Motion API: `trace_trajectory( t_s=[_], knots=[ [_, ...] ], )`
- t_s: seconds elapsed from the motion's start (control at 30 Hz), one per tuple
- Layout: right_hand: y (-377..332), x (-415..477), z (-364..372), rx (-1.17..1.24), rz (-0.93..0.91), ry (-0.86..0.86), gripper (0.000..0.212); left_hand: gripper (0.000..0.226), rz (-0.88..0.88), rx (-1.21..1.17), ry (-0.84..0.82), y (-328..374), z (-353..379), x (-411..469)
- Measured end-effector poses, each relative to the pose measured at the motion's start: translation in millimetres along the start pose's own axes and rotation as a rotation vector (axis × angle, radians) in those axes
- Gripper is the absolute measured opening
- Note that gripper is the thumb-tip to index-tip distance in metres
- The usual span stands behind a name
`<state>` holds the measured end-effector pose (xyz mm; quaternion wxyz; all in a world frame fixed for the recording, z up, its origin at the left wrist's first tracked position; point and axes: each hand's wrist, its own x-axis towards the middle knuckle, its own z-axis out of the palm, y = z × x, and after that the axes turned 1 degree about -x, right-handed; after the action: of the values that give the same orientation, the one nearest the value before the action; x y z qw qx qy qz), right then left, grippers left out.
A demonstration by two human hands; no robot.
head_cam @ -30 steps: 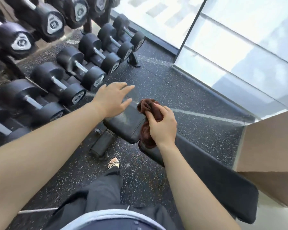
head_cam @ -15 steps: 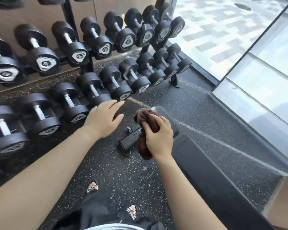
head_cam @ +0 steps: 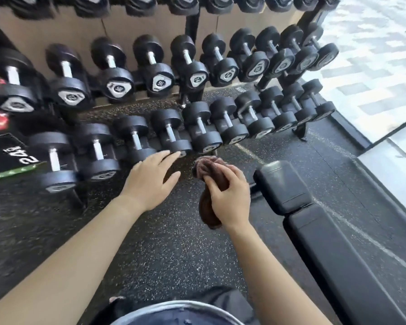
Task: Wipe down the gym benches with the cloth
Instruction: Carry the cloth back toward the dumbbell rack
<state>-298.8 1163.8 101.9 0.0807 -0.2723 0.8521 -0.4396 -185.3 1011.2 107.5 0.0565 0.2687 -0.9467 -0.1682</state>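
A bunched brown cloth (head_cam: 206,170) hangs from my right hand (head_cam: 230,195), which grips it above the floor, left of the bench. The black padded bench (head_cam: 333,249) runs from centre right to the lower right, its small seat pad (head_cam: 281,186) nearest the dumbbells. The cloth is off the bench, a short gap to the left of the seat pad. My left hand (head_cam: 150,179) hovers flat with fingers spread, holding nothing, just in front of the lower row of dumbbells.
A two-tier rack of black dumbbells (head_cam: 197,127) fills the back and left. A black box marked 24 (head_cam: 7,156) sits at the left edge. Glass panels (head_cam: 389,160) stand behind the bench on the right. Speckled rubber floor (head_cam: 169,249) lies between me and the rack.
The view swung left toward the dumbbell rack. My right hand with the cloth came off the bench's seat pad and now hangs over the floor. The left hand stayed open beside it.
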Motion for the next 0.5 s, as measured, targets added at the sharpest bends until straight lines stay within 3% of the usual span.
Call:
trace_trajectory(
  t_s=[0.27, 0.5],
  knots=[
    [-115.6, -53.5, 176.1, 0.047, -0.101, -0.243, 0.033, 0.052, -0.271, -0.005, 0.027, -190.3, -47.2, -110.6],
    [-177.8, -73.6, 294.2, 0.004, -0.186, -0.436, 0.034, 0.053, -0.505, -0.031, 0.032, -304.4, -70.1, -162.7]
  ],
)
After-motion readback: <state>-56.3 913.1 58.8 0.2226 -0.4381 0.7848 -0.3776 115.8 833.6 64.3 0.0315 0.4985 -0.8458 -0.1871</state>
